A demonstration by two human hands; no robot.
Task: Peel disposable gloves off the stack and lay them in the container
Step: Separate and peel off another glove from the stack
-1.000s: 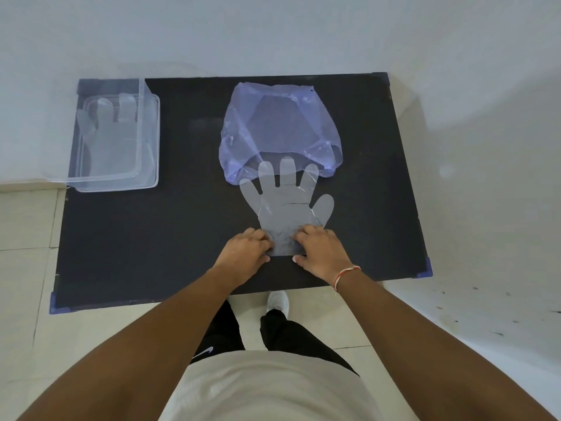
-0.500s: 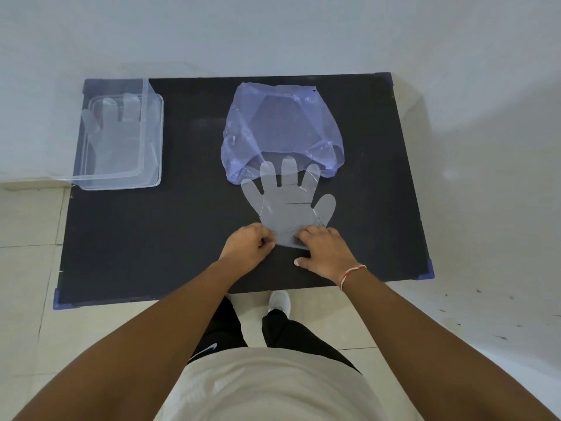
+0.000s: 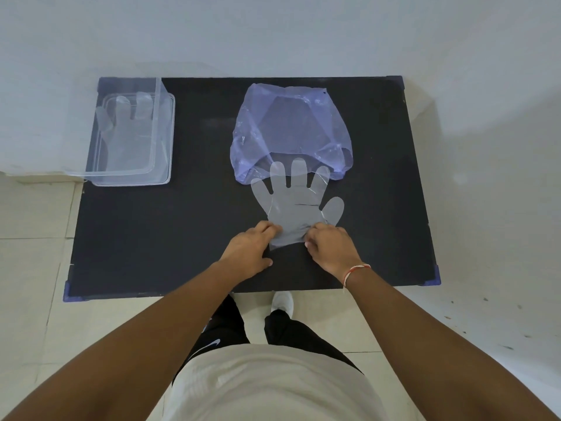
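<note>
Head view, looking down. A dark rectangular worktop [image 3: 151,238] fills the middle of the frame, its near edge running across just above the person's legs and its far edge against a pale wall; blue corner caps show at the lower left and lower right corners. The broad lower-left part of the worktop, between the container and the hands, is bare dark surface. The clear plastic container [image 3: 165,141] sits at the upper left of the frame, overhanging the worktop's left edge, with a glove in the container [image 3: 127,135] lying flat inside, fingers pointing to the top of the frame. A crumpled violet plastic bag [image 3: 288,129] lies at centre top; the stack of gloves [image 3: 296,202] lies just below it, its fingertips overlapping the bag's lower rim.

The left hand [image 3: 247,252] and the right hand [image 3: 331,247] both pinch the cuff end of the stack with curled fingers, one at each side. Compared with half a second ago, the cuff between the hands is more bunched and wrinkled, and the hands stand slightly closer together; the stack, bag and container lie where they did.

How many gloves the stack holds cannot be made out, nor whether a single layer has been separated. The fingertips are hidden under the knuckles. The container's left wall blends into the pale floor.
</note>
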